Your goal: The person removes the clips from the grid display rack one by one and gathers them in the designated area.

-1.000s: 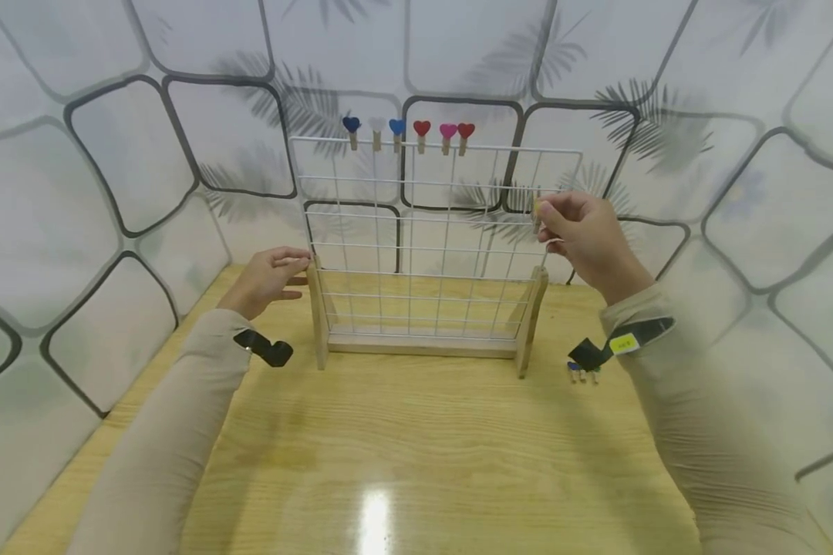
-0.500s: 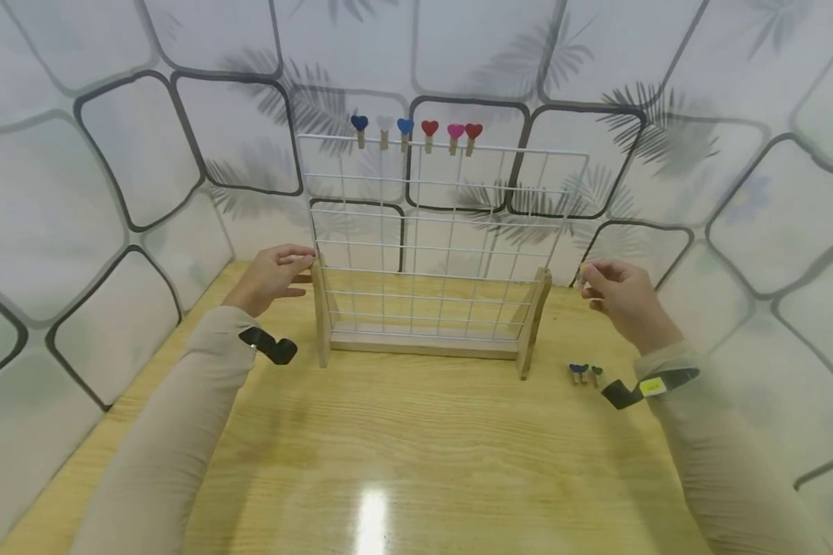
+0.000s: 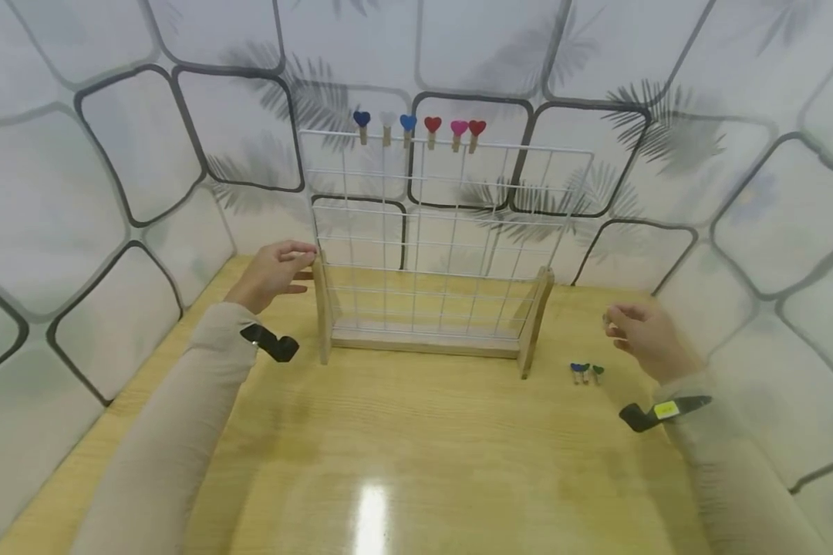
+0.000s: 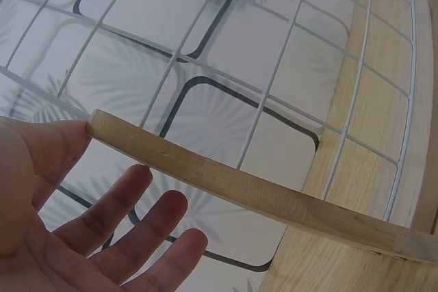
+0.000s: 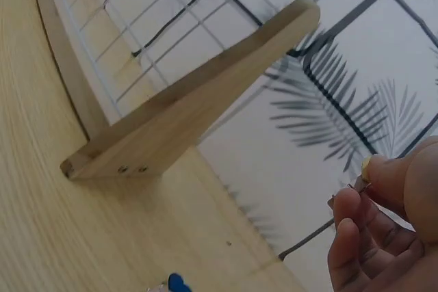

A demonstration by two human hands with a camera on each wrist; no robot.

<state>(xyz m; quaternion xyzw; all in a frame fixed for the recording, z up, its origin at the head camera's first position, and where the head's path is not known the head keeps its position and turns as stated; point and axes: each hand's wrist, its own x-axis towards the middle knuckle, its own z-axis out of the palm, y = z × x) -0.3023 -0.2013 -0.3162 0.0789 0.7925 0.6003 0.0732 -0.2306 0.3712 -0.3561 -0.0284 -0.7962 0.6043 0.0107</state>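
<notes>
A wire grid rack point(image 3: 451, 177) with wooden side supports stands on the table. My left hand point(image 3: 271, 276) touches the top of the left wooden support point(image 4: 205, 169), its other fingers spread and straight in the left wrist view. Off to the rack's right, my right hand point(image 3: 644, 339) pinches a small wooden clothespin point(image 5: 361, 181) with a yellow top between thumb and fingers. Below and left of that hand, a few clothespins point(image 3: 586, 373) with blue and green heart tops lie on the table. Several heart-topped clothespins, including a red one point(image 3: 433, 125), are clipped along the rack's top wire.
The wooden table point(image 3: 416, 432) meets patterned cloth walls point(image 3: 97, 185) at the back and sides. In the right wrist view, the right wooden support point(image 5: 198, 87) slants up near the right hand. A blue heart top point(image 5: 178, 283) shows at that view's bottom edge.
My right hand has moved from the rack's right edge down and to the right, carrying the clothespin away from the grid. The left hand stays at the left support.
</notes>
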